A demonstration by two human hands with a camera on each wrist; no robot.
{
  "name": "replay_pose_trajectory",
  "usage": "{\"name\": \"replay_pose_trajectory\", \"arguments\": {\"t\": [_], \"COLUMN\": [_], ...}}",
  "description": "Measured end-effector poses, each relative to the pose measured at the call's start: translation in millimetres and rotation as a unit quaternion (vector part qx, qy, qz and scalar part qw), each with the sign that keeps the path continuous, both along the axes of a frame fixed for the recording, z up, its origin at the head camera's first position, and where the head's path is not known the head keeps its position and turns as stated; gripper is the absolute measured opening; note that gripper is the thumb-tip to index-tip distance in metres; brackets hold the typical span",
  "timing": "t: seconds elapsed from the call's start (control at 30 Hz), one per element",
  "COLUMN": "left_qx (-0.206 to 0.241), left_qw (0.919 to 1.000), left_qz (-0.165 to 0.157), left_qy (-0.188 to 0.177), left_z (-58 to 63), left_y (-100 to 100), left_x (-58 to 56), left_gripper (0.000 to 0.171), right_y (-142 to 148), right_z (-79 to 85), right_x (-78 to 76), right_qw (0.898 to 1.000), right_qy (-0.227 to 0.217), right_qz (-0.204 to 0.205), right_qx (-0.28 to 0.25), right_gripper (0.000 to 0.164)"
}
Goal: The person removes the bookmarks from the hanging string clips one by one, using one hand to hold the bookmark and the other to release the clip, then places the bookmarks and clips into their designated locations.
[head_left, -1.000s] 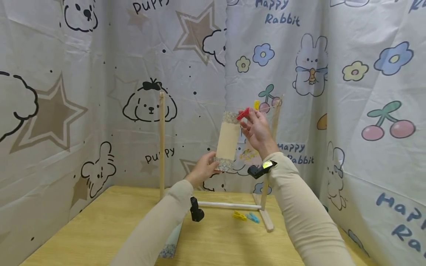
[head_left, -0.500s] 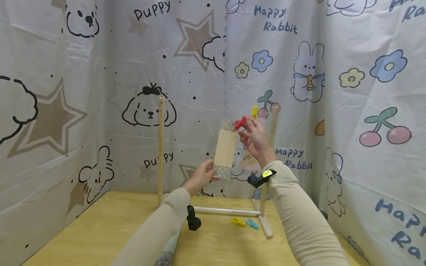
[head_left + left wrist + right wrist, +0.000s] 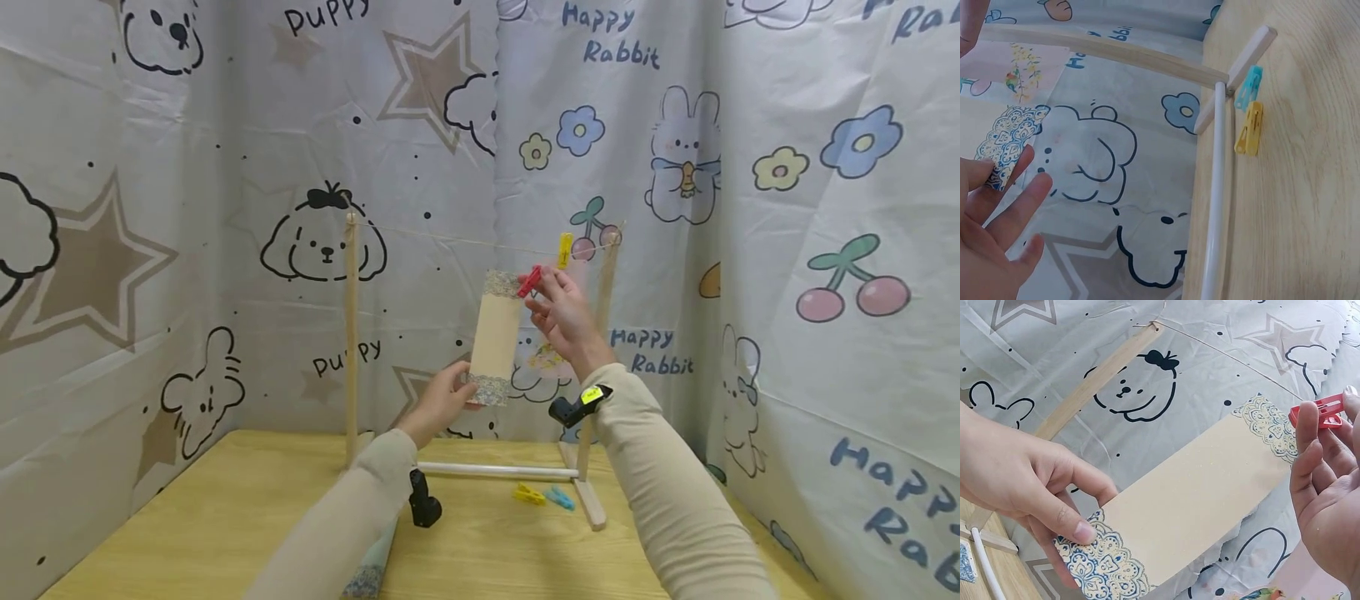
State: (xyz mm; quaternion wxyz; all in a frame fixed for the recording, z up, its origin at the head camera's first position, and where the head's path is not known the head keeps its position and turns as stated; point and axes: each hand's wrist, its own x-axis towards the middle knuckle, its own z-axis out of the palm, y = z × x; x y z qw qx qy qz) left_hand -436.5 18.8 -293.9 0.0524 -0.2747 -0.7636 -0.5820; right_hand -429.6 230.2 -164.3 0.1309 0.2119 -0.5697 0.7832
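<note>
In the head view, my left hand (image 3: pixel 438 400) pinches the lower left corner of a cream paper card (image 3: pixel 497 337), thumb in front. Blue-and-yellow lace print covers both ends of the card, which hangs slightly tilted a little below the string (image 3: pixel 435 236). My right hand (image 3: pixel 562 321) pinches a red clothespin (image 3: pixel 529 282) at the card's upper right corner. In the right wrist view, the red clothespin (image 3: pixel 1319 414) lies close to the string's line and the printed end. Behind the right hand, a pink flowered card (image 3: pixel 1054 59) hangs, with a yellow clothespin (image 3: pixel 565 250) above it on the string.
Two wooden posts, left (image 3: pixel 352 333) and right (image 3: pixel 609 287), carry the string; a white rod (image 3: pixel 495 471) joins them below. A yellow clothespin (image 3: pixel 528 494) and a blue clothespin (image 3: pixel 559 497) lie on the table (image 3: pixel 465 542). Another printed card (image 3: pixel 366 581) lies partly under the left sleeve.
Both hands, with the cream card and red clothespin, have sunk slightly relative to the string. The red clothespin has tilted a little more upright. The head view has shifted slightly.
</note>
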Motion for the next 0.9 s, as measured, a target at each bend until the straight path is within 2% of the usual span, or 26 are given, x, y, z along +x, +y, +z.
{"name": "replay_pose_trajectory", "arguments": {"t": [0.17,0.4,0.6,0.9], "left_qx": [0.002,0.024,0.031,0.015], "left_qw": [0.9998,0.9997,0.9993,0.9996], "left_qz": [-0.019,-0.011,-0.018,0.006], "left_qy": [0.007,-0.004,-0.006,-0.021], "left_z": [0.1,-3.2,-7.5,-12.3], "left_y": [2.4,-3.9,-10.5,-25.1], "left_x": [0.1,1.5,2.1,2.6], "left_gripper": [0.032,0.037,0.042,0.045], "right_y": [5.9,3.7,2.9,6.8], "right_z": [-1.6,-4.5,-9.0,-19.4], "right_x": [4.1,6.0,5.0,6.1], "right_qw": [1.000,1.000,1.000,1.000], "right_qy": [0.008,0.000,-0.001,-0.003], "right_qz": [-0.009,-0.003,-0.005,-0.013], "right_qx": [0.007,0.019,0.014,0.019], "right_gripper": [0.030,0.033,0.035,0.038]}}
